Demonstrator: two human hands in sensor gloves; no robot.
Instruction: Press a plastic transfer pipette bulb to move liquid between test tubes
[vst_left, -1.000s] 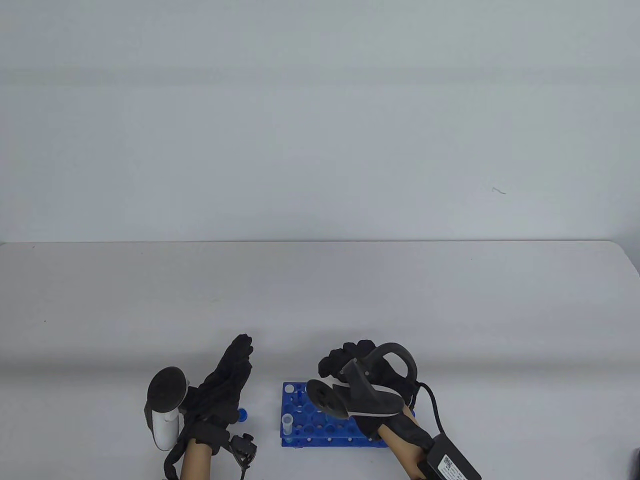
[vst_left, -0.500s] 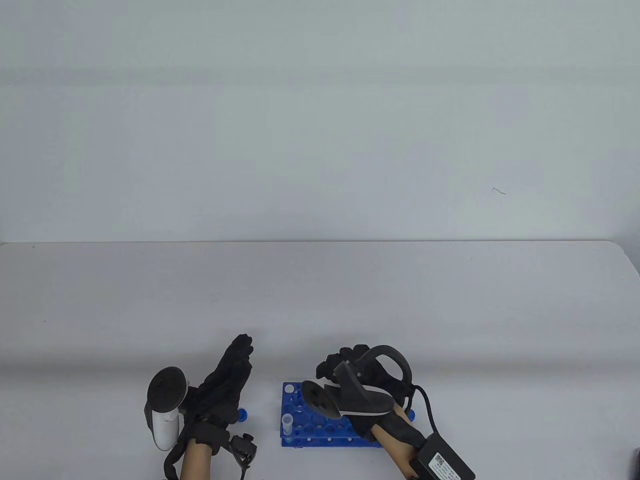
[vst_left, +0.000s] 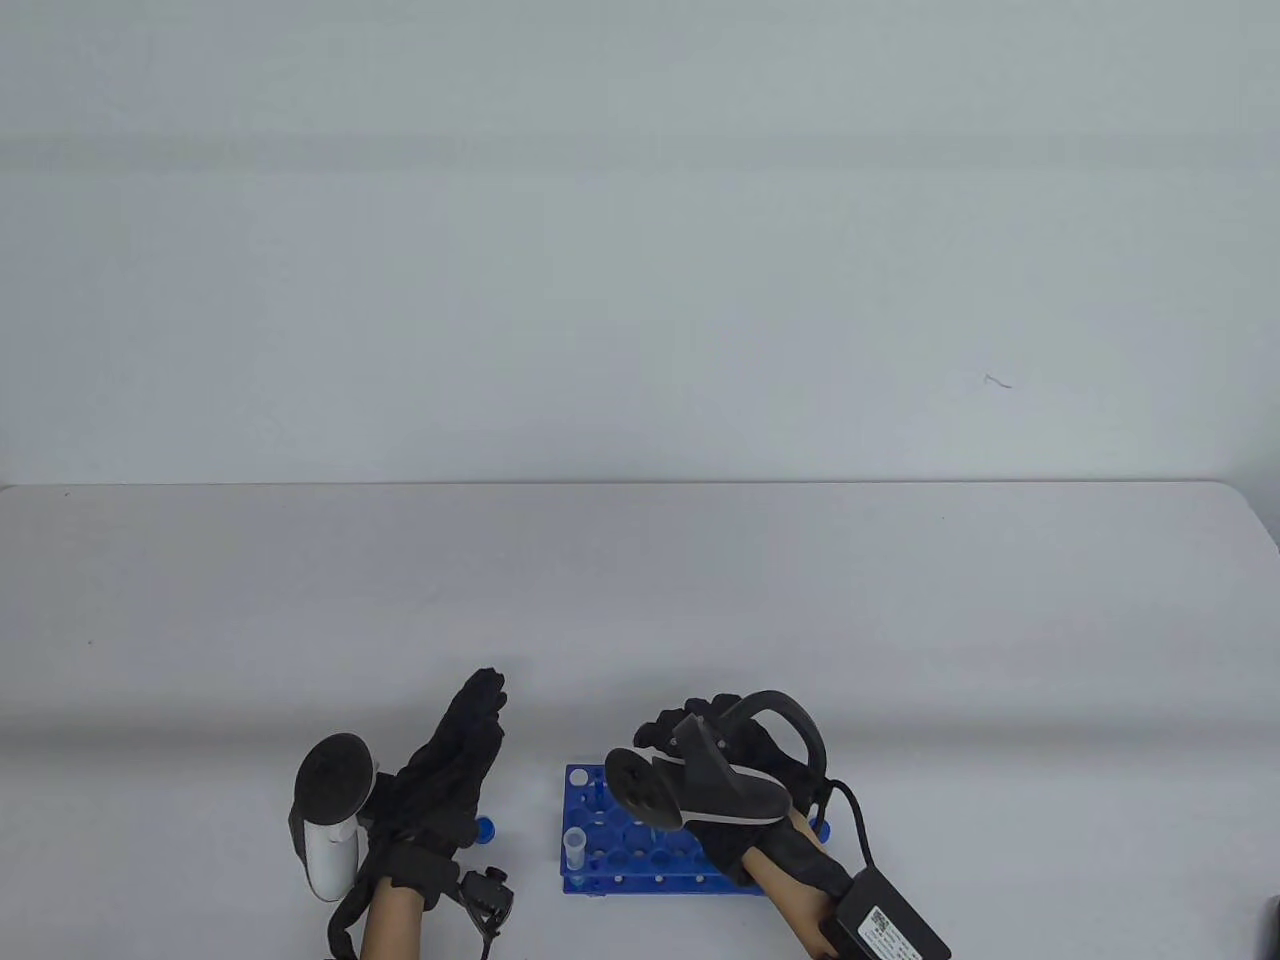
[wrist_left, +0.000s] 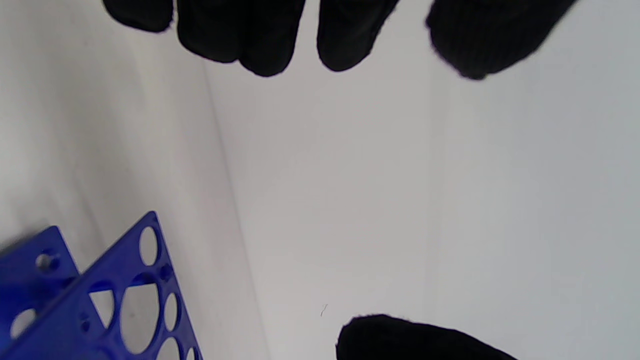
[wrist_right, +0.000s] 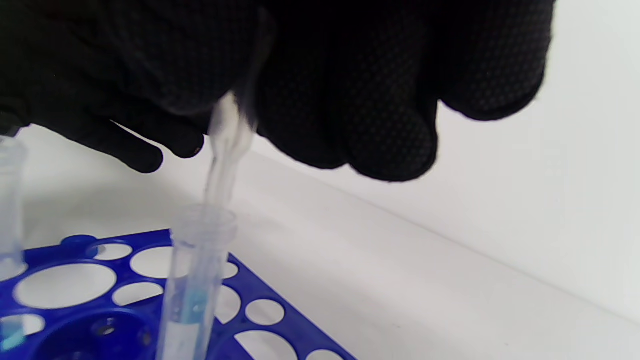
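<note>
My right hand (vst_left: 680, 735) is over the blue tube rack (vst_left: 585, 790) and grips a clear plastic pipette (wrist_right: 227, 135) in closed fingers. The pipette's stem goes down into an open test tube (wrist_right: 197, 280) that stands in the rack (wrist_right: 245, 287) and holds blue liquid. The tracker hides this tube in the table view. A second open tube (vst_left: 575, 850) stands at the rack's front left and shows at the left edge of the right wrist view (wrist_right: 7, 200). My left hand (vst_left: 445, 765) lies open and empty to the left of the rack, fingers stretched out (wrist_left: 265, 45).
A blue cap (vst_left: 485, 828) lies on the table between my left hand and the rack. Another blue cap (vst_left: 820, 828) lies at the rack's right end. A corner of the rack (wrist_left: 125, 300) shows in the left wrist view. The white table stretches far back.
My right hand has shifted a little to the left and lower over the rack with the pipette. My left hand has not moved.
</note>
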